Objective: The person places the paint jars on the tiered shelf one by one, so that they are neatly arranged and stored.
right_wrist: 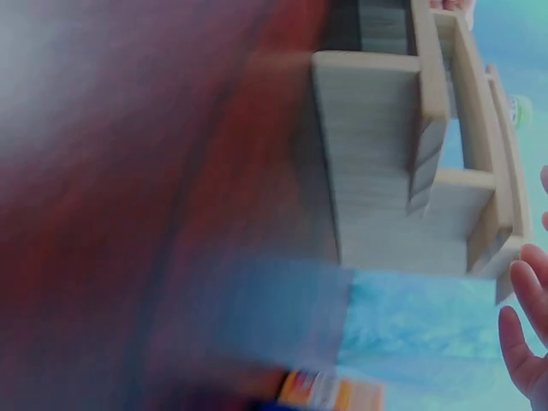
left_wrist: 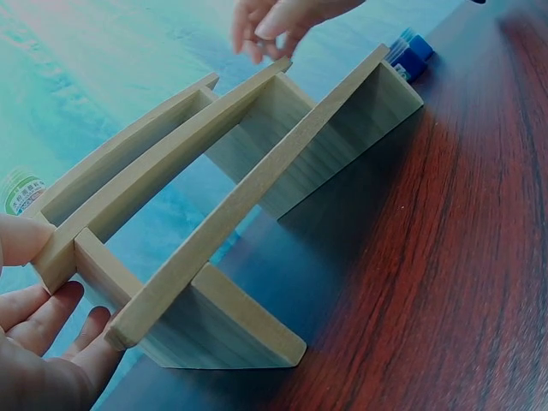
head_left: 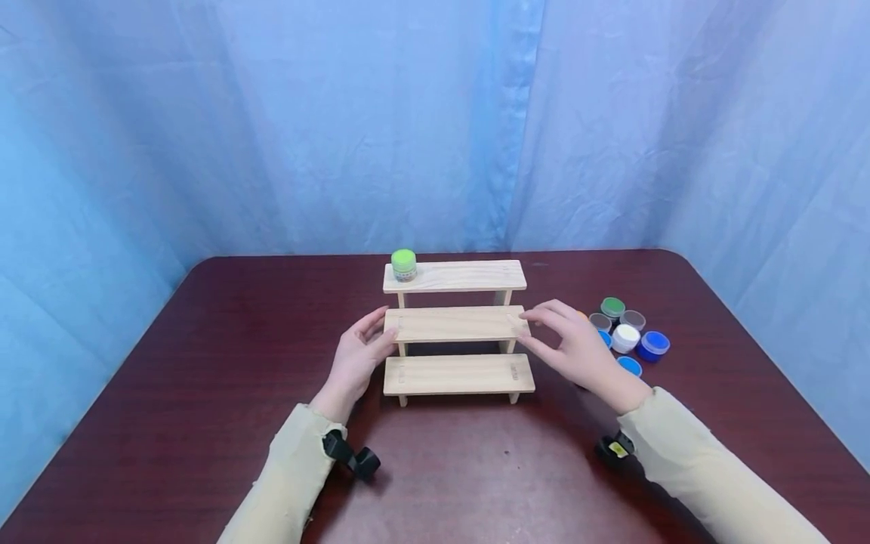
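Lower frame: cream sleeves [head_left: 707, 457] are slanting across bottom left and bottom right, black devices [head_left: 337, 444] sitting at the wrists. Dark red-brown counter [head_left: 448, 476] is filling the foreground. Centre: three-tiered wooden stand [head_left: 455, 323] is standing upright on the counter. Left hand [head_left: 355, 363] is holding the middle tier's left end, grip narrow, thumb above, fingers beneath. Right hand [head_left: 574, 344], right of centre, is hanging close by the same tier's right end, grip wide, fingers loosely bent; whether it is touching, cannot tell. Right of frame, just beside that hand: small jars [head_left: 625, 338], some blue, white, green, are clustering. Farther: green-lidded jar [head_left: 404, 266] is standing on the top tier's left end. Blue curtain [head_left: 381, 121] is hanging across the upper frame.
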Tool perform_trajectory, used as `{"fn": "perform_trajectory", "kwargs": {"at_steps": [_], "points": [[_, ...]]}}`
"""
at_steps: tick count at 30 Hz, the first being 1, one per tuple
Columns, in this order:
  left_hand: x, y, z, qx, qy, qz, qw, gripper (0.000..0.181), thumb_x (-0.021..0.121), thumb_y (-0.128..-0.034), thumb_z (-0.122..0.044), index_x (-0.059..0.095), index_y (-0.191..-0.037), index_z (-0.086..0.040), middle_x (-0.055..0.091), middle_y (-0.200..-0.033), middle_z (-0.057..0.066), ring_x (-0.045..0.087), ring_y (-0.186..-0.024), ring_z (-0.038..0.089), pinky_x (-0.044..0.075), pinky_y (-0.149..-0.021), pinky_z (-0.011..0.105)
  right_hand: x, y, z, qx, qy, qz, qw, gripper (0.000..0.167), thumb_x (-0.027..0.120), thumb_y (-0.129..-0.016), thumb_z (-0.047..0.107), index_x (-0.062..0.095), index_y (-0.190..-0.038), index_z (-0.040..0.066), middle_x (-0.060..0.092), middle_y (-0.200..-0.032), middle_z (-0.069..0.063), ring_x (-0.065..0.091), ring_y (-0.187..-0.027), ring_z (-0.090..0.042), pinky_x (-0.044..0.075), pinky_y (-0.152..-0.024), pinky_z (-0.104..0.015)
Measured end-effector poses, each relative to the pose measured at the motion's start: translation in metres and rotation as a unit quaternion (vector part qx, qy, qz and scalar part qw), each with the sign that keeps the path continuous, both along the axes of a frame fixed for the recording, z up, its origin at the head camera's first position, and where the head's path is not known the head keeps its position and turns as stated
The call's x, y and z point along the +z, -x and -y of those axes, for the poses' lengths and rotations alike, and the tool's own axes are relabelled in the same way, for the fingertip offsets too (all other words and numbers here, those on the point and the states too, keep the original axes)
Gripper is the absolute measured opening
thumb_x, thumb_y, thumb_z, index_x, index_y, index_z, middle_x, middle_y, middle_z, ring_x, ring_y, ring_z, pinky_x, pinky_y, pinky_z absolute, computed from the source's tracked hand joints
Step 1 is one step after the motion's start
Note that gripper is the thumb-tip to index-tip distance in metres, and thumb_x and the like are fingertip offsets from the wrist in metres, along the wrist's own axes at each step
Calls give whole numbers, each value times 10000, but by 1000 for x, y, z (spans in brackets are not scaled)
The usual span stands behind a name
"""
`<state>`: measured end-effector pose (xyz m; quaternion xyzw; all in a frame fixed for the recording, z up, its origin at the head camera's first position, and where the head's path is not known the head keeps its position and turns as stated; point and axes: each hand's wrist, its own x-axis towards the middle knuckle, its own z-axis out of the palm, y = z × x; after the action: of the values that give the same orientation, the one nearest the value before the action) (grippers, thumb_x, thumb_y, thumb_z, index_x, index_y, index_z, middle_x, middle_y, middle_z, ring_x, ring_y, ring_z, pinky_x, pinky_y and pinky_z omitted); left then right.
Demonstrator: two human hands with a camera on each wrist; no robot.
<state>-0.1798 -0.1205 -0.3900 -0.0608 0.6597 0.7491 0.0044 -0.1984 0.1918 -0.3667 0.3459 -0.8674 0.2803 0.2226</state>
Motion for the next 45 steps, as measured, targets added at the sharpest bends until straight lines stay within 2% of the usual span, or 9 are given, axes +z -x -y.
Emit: {"fn": "perform_trajectory", "kwargs": {"at_steps": [4,8,17,22,26,32,36,39,45], "points": [[0,-1,0,3,-2,11,10000,530,556,-935,-24,375,-1433,-5,426,-1428,204,478,-1220,274,485,-852,240,-2,-6,-13,-250,-206,177,9993,325,783,-762,108,672,-1067,89,636,-985,-46,582,-841,-189,509,-656,-322],[-1,-2,0,0,-3,41,10000,530,565,-932,-35,384,-1429,-12,429,-1425,204,480,-1225,276,490,-857,246,-4,-12,-27,-416,-356,362,9978,338,780,-769,115,665,-1087,108,632,-1001,-31,591,-858,-192,513,-729,-355],[-4,-1,-2,-54,8,-17,10000,535,568,-935,-46,375,-1432,-7,439,-1421,196,493,-1216,270,489,-896,298,-6,-25,-56,-858,-441,808,9921,387,769,-786,130,646,-1150,86,625,-1076,-54,557,-924,-190,519,-685,-360],[-3,0,-2,-57,35,-17,10000,528,560,-939,-44,379,-1434,-21,443,-1420,185,494,-1206,264,491,-861,258,-10,-30,-73,-964,-483,673,9919,408,785,-759,109,647,-1140,64,632,-1059,-80,560,-886,-204,500,-610,-282],[-2,0,-2,-54,-10,-44,10000,529,555,-938,-30,372,-1434,-5,437,-1419,199,490,-1207,271,491,-818,211,-11,-33,-84,-1016,-504,582,9918,394,783,-755,84,643,-1122,50,626,-1020,-84,589,-852,-213,534,-651,-283],[-3,-1,-1,-34,-37,-97,9999,530,557,-930,-9,375,-1427,14,431,-1416,221,487,-1208,281,493,-838,225,-8,-36,-95,-1141,-600,519,9903,411,794,-736,71,647,-1120,57,626,-1028,-78,594,-852,-203,485,-719,-125],[-3,-1,-2,-19,-70,-123,9999,529,556,-928,-4,375,-1425,21,432,-1412,230,497,-1190,268,496,-822,212,-7,-39,-101,-1215,-623,474,9895,416,796,-735,77,649,-1123,56,628,-1012,-74,593,-851,-206,464,-719,-94],[-2,-1,-3,-23,-82,-136,9999,533,558,-927,-4,372,-1426,23,433,-1411,231,496,-1187,268,492,-815,207,-7,-39,-105,-1270,-721,414,9884,420,796,-733,80,648,-1124,56,629,-1000,-69,582,-836,-196,474,-717,-130],[-1,-1,-4,-26,-19,-119,9999,536,565,-926,-11,373,-1425,20,435,-1413,224,489,-1207,288,491,-863,261,-7,-38,-111,-1425,-996,545,9833,439,799,-729,104,640,-1135,55,622,-983,-86,577,-833,-211,529,-682,-361]]}}
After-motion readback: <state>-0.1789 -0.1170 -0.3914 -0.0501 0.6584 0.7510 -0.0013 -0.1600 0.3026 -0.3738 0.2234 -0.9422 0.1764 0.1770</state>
